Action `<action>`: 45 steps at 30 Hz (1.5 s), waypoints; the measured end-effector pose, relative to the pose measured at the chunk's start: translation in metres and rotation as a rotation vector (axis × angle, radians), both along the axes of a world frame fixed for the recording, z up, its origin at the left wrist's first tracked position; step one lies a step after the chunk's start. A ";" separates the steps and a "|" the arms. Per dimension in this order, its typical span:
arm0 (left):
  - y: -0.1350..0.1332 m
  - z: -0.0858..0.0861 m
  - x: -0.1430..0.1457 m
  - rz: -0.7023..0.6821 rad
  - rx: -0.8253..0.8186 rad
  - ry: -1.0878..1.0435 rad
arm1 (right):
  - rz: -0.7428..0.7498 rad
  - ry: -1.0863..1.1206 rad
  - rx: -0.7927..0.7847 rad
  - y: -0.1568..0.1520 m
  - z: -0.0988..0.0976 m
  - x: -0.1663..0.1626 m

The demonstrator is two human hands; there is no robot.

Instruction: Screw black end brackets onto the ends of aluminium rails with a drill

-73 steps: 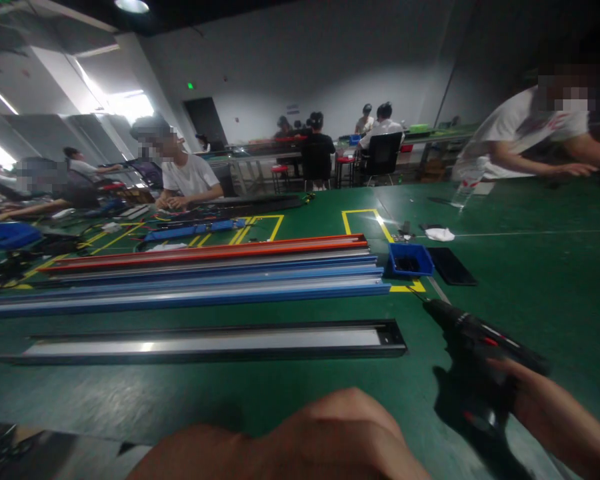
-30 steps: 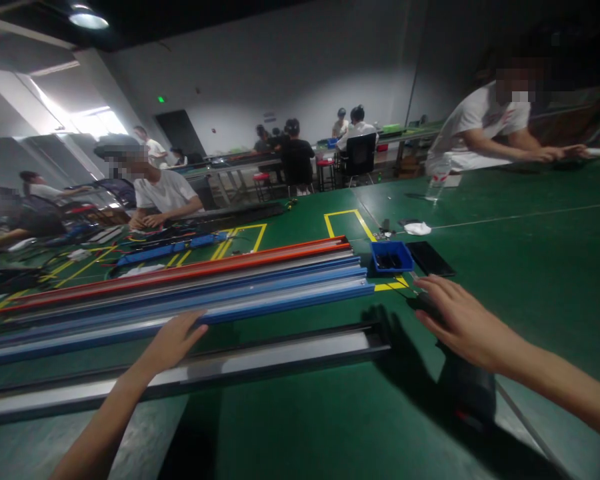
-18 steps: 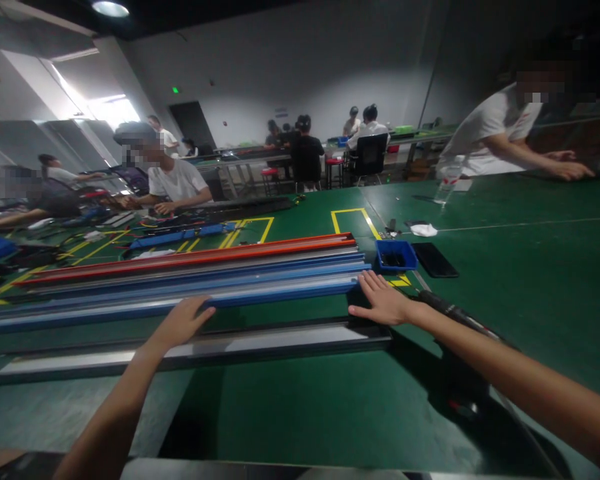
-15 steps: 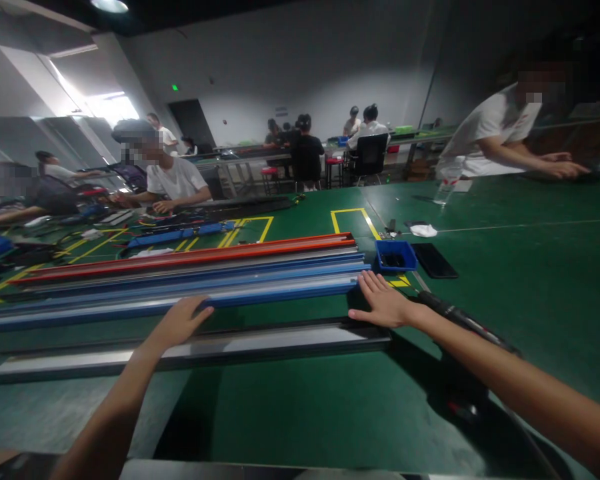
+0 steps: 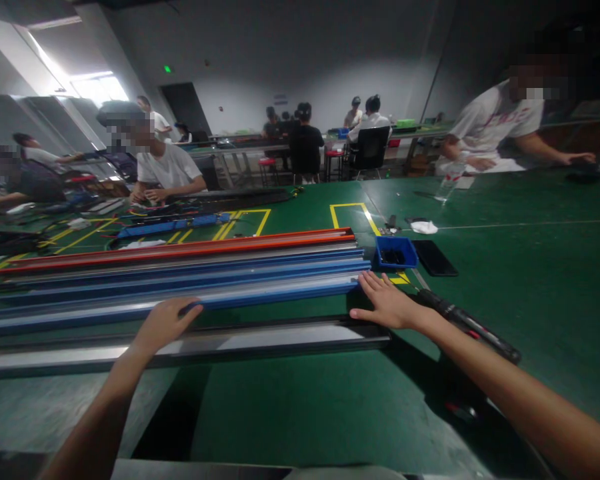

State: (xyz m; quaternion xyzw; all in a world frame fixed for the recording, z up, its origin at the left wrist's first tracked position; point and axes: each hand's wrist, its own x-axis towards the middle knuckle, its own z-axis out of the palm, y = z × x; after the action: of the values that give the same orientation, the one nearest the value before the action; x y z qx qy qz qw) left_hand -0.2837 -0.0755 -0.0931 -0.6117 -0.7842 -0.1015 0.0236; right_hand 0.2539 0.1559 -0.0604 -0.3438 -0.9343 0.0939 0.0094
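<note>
My left hand (image 5: 166, 325) lies at the near edge of a long blue metal rail (image 5: 280, 291), its thumb held apart and its other fingers partly hidden against the rail. At the right end of that rail, my right hand (image 5: 387, 301) is spread flat, fingertips touching the corner and thumb pointing left. Closer to me lies a long black rail (image 5: 290, 337) with a pale inner face, passing beneath my left wrist. Beyond the blue rail are another blue rail (image 5: 300, 269) and an orange-edged rail (image 5: 260, 244), roughly parallel.
A blue bin (image 5: 396, 253) with small dark parts stands by the rail ends, beside a black phone (image 5: 435, 258). A black power screwdriver (image 5: 473, 323) lies beyond my right forearm. Farther back are a clear bottle (image 5: 450, 179) and a white crumpled item (image 5: 424, 228). Co-workers sit around.
The view has shifted slightly, and my left hand appears a little farther left. My right hand keeps its place at the rail's end. The co-worker at right has moved their arms apart.
</note>
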 end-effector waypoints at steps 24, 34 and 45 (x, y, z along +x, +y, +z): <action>0.000 0.007 0.005 0.147 -0.089 0.034 | -0.004 0.045 0.084 -0.017 -0.002 0.003; -0.003 0.016 0.016 0.212 -0.177 0.105 | 0.020 0.000 0.154 -0.029 0.002 0.003; -0.005 0.024 0.025 0.256 -0.267 0.188 | -0.011 -0.024 0.201 -0.039 -0.006 0.005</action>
State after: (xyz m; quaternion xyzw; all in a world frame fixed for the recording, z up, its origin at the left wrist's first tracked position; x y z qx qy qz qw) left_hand -0.2582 -0.0807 -0.0692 -0.5114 -0.8564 0.0648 0.0281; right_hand 0.2594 0.1169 -0.0667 -0.3472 -0.9372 -0.0045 0.0330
